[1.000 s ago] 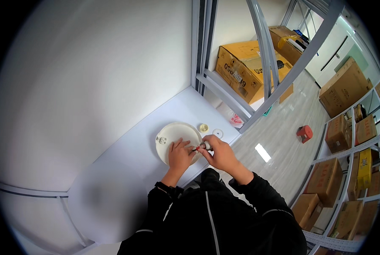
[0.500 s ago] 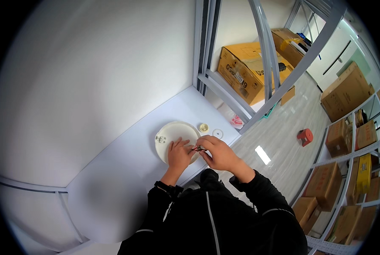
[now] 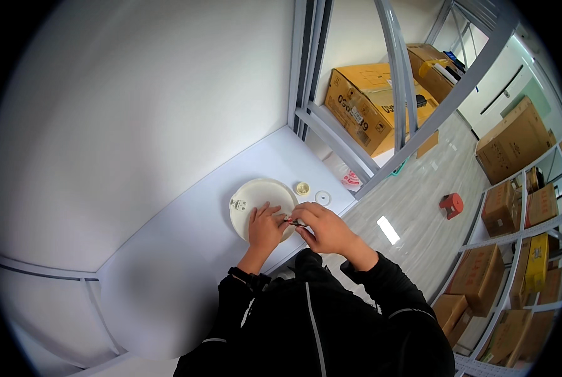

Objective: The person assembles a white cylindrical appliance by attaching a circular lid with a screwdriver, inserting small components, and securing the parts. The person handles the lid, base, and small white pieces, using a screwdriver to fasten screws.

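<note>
White disc (image 3: 259, 195), round and shallow, lies flat on the white surface (image 3: 187, 251) close to its near edge, with a person bent over it. The left hand (image 3: 265, 229) rests flat on the disc's near part, fingers spread, pressing it down. The right hand (image 3: 322, 226) is clenched around a small dark tool (image 3: 293, 221), its tip meeting the disc's near-right rim beside the left fingers. A small grey fitting (image 3: 237, 203) sits on the disc's left rim. Two loose pieces, a yellowish cap (image 3: 302, 188) and a white ring (image 3: 322, 197), lie on the surface just right of the disc, not yet mounted; by that the work looks partly done, with the pieces left to go on. Against the frames a second and half a second earlier, little differs: both hands stay where they were, the disc has not shifted, and only the view has drifted slightly.
</note>
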`<state>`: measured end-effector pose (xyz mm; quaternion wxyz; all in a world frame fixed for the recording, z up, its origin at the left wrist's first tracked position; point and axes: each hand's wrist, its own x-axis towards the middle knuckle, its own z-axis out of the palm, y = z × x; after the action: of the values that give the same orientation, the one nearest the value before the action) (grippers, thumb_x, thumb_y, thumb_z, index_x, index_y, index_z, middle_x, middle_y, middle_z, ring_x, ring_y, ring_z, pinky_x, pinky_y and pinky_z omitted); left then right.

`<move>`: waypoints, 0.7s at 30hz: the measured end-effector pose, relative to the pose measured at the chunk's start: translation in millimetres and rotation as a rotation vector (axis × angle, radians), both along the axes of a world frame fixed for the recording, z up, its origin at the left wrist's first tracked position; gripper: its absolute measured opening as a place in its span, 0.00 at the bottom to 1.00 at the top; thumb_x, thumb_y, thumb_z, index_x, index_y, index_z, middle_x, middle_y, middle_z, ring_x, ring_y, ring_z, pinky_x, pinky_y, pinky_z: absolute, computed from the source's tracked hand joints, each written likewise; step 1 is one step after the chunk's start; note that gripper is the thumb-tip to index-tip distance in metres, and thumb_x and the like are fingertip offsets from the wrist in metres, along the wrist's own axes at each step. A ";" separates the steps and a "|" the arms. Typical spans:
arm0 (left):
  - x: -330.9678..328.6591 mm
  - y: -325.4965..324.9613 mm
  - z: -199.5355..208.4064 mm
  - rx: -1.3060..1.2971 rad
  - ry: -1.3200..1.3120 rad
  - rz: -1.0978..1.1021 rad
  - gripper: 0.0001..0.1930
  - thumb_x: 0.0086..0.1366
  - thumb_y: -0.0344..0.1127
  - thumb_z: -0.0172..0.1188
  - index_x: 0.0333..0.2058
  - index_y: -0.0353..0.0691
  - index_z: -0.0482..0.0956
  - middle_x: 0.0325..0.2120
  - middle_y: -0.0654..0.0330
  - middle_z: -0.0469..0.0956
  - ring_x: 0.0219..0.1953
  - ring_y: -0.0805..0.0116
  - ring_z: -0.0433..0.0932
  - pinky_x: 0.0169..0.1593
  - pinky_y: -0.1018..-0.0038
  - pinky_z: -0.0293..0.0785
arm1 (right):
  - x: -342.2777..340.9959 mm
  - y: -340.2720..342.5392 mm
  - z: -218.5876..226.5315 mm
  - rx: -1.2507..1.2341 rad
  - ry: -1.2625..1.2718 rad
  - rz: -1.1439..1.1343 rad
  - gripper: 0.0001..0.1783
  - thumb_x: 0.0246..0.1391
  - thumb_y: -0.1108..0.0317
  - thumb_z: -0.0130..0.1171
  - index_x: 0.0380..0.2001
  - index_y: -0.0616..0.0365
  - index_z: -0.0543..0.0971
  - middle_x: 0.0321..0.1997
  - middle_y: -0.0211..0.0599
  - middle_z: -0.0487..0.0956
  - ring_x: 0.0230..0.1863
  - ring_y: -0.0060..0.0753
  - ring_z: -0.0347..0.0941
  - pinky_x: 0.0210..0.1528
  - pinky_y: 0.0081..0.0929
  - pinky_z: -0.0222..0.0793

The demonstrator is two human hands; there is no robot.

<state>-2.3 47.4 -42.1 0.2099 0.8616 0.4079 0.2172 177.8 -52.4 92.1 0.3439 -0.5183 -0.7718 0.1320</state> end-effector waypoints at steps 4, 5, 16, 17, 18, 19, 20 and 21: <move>-0.6 1.8 -3.2 0.002 0.028 -0.004 0.12 0.64 0.48 0.69 0.43 0.57 0.93 0.57 0.63 0.83 0.70 0.55 0.71 0.75 0.50 0.57 | -0.8 0.3 -1.6 0.013 0.035 -0.054 0.18 0.56 0.73 0.68 0.49 0.57 0.76 0.50 0.44 0.80 0.51 0.56 0.79 0.51 0.43 0.78; -0.9 1.8 -4.2 -0.004 0.028 -0.005 0.12 0.64 0.49 0.69 0.43 0.57 0.93 0.57 0.64 0.83 0.70 0.55 0.71 0.75 0.50 0.56 | -1.0 0.9 -3.9 0.018 0.049 -0.068 0.18 0.56 0.73 0.68 0.49 0.58 0.76 0.49 0.45 0.80 0.49 0.56 0.79 0.49 0.43 0.78; -1.4 1.9 -4.3 0.001 0.073 -0.023 0.13 0.64 0.50 0.69 0.42 0.55 0.94 0.58 0.65 0.83 0.71 0.56 0.69 0.75 0.50 0.55 | 2.5 7.7 2.1 0.022 0.059 -0.033 0.17 0.57 0.72 0.68 0.48 0.56 0.77 0.48 0.43 0.80 0.43 0.53 0.81 0.44 0.41 0.79; -1.5 2.3 -6.2 0.000 0.066 -0.018 0.12 0.64 0.50 0.70 0.42 0.55 0.94 0.58 0.65 0.83 0.71 0.56 0.69 0.75 0.50 0.55 | 3.1 10.1 4.3 0.052 0.056 0.013 0.16 0.56 0.72 0.68 0.47 0.55 0.78 0.48 0.43 0.80 0.42 0.53 0.81 0.44 0.41 0.79; -1.8 2.5 -8.1 -0.001 0.059 -0.013 0.12 0.64 0.49 0.70 0.42 0.55 0.94 0.58 0.66 0.83 0.71 0.56 0.69 0.75 0.50 0.55 | 2.9 10.9 6.3 0.083 0.052 0.059 0.15 0.56 0.72 0.68 0.47 0.55 0.79 0.48 0.43 0.81 0.42 0.52 0.82 0.44 0.41 0.79; -1.6 2.8 -8.0 -0.001 0.052 -0.008 0.12 0.64 0.49 0.70 0.41 0.55 0.94 0.58 0.66 0.83 0.71 0.56 0.69 0.75 0.49 0.55 | 2.0 9.4 8.8 0.043 0.038 0.018 0.15 0.56 0.73 0.68 0.47 0.55 0.79 0.49 0.43 0.81 0.41 0.52 0.82 0.44 0.40 0.79; -1.8 2.8 -7.9 -0.008 0.046 -0.010 0.11 0.64 0.48 0.70 0.42 0.55 0.93 0.58 0.66 0.83 0.71 0.56 0.69 0.76 0.49 0.55 | 0.5 6.9 11.6 0.002 0.024 -0.023 0.15 0.56 0.74 0.68 0.46 0.55 0.80 0.50 0.44 0.81 0.41 0.52 0.82 0.44 0.40 0.80; -2.0 2.6 -7.9 -0.014 0.041 -0.011 0.11 0.64 0.48 0.70 0.42 0.55 0.93 0.58 0.66 0.83 0.71 0.56 0.69 0.76 0.49 0.55 | -0.4 5.8 12.9 -0.038 0.010 -0.063 0.15 0.55 0.75 0.67 0.46 0.55 0.81 0.51 0.44 0.80 0.41 0.52 0.82 0.44 0.40 0.80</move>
<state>-4.3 50.0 -50.0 0.2087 0.8667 0.4088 0.1955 177.5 -46.6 105.0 0.3417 -0.5483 -0.7507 0.1383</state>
